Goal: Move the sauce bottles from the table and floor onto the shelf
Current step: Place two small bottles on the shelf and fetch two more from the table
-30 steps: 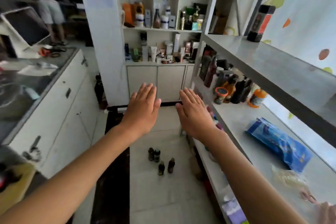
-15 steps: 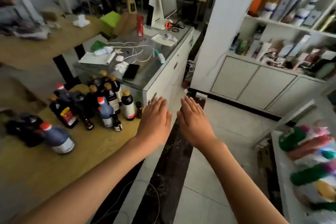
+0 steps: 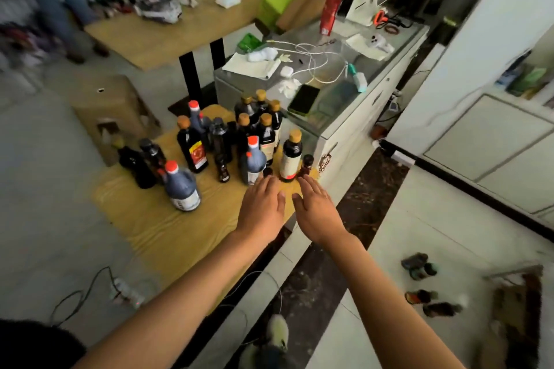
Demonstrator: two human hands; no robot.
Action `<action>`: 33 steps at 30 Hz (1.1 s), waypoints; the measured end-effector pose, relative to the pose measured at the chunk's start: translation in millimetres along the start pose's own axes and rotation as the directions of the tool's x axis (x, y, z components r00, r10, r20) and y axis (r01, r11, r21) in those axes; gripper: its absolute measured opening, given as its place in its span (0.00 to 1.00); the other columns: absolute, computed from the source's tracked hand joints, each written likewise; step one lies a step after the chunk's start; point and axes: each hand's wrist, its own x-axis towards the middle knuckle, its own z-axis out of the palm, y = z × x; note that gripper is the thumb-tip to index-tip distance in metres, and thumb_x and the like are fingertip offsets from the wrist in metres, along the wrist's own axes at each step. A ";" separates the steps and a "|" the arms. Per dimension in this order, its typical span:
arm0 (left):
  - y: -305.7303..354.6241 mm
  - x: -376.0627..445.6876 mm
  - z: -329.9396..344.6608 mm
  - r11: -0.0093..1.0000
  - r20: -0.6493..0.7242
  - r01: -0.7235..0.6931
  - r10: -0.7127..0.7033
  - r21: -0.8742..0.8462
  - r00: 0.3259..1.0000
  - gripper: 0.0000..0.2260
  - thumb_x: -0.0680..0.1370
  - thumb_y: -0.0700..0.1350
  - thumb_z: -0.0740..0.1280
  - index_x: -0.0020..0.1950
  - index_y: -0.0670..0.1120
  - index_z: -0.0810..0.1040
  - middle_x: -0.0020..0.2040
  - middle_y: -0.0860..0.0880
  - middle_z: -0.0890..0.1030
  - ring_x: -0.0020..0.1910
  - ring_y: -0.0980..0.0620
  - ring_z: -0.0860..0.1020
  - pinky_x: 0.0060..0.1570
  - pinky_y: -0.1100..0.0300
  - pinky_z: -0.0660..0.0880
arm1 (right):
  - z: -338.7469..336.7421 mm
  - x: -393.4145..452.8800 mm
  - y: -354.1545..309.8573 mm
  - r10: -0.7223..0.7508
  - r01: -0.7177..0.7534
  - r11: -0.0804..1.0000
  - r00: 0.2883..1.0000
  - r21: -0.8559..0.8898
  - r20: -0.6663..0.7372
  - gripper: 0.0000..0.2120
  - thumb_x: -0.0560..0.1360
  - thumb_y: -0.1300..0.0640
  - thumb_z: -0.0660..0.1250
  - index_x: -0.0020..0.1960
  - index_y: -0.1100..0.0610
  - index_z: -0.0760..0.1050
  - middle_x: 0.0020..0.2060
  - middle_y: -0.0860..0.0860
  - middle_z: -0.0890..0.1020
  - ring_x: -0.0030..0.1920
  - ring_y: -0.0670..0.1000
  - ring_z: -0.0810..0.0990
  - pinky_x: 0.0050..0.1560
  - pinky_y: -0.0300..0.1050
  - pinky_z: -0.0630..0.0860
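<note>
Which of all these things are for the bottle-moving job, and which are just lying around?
For the job:
- sauce bottles on the wooden table
- small bottles on the floor
- left hand and right hand, both open, holding nothing

Just lying around:
- phone
- white cables
- green box
- red tube
- stool

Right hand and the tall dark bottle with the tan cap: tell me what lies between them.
In the head view, only bare yellow wooden table separates the right hand from the tall dark tan-capped bottle.
</note>
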 end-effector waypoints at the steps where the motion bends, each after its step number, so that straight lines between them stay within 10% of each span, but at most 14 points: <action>1: -4.1 4.5 6.6 0.999 -0.005 0.024 -0.024 -0.021 1.000 0.19 0.84 0.47 0.54 0.72 0.39 0.66 0.72 0.42 0.69 0.74 0.44 0.63 0.71 0.52 0.58 | 7.1 8.7 5.5 0.015 -0.015 1.000 1.000 0.013 0.021 0.25 0.85 0.50 0.53 0.79 0.58 0.58 0.79 0.55 0.61 0.79 0.54 0.55 0.79 0.49 0.53; 11: -46.4 74.0 84.1 0.914 -0.022 0.349 -0.361 -0.207 0.932 0.12 0.82 0.50 0.58 0.60 0.46 0.74 0.57 0.49 0.77 0.57 0.49 0.75 0.53 0.50 0.75 | 61.2 106.3 81.8 0.314 -0.333 0.918 0.942 0.216 0.119 0.23 0.84 0.51 0.56 0.75 0.59 0.64 0.72 0.58 0.71 0.71 0.59 0.70 0.69 0.53 0.69; 17: -89.6 110.6 130.3 0.776 0.013 0.503 -0.540 -0.382 0.842 0.09 0.77 0.44 0.68 0.55 0.45 0.74 0.53 0.46 0.79 0.53 0.47 0.78 0.51 0.49 0.77 | 77.0 175.5 132.2 0.543 -0.560 0.669 0.817 0.488 0.194 0.24 0.80 0.55 0.66 0.73 0.60 0.67 0.69 0.57 0.75 0.67 0.58 0.75 0.63 0.48 0.73; 23: -101.6 126.3 158.1 0.667 0.070 0.505 -0.564 -0.548 0.823 0.16 0.73 0.35 0.72 0.59 0.42 0.75 0.53 0.52 0.77 0.55 0.53 0.76 0.52 0.60 0.73 | 90.7 210.2 158.7 0.512 -0.514 0.660 0.841 0.548 0.172 0.32 0.75 0.61 0.71 0.76 0.56 0.64 0.65 0.54 0.75 0.63 0.54 0.76 0.61 0.53 0.77; 33: -103.8 135.1 188.2 0.674 -0.064 0.491 -0.621 -0.553 0.781 0.16 0.73 0.48 0.74 0.57 0.45 0.77 0.51 0.46 0.78 0.44 0.52 0.77 0.43 0.63 0.73 | 106.4 221.2 168.9 0.391 -0.401 0.605 0.902 0.688 0.182 0.20 0.72 0.71 0.71 0.63 0.60 0.78 0.57 0.51 0.80 0.62 0.53 0.77 0.64 0.47 0.72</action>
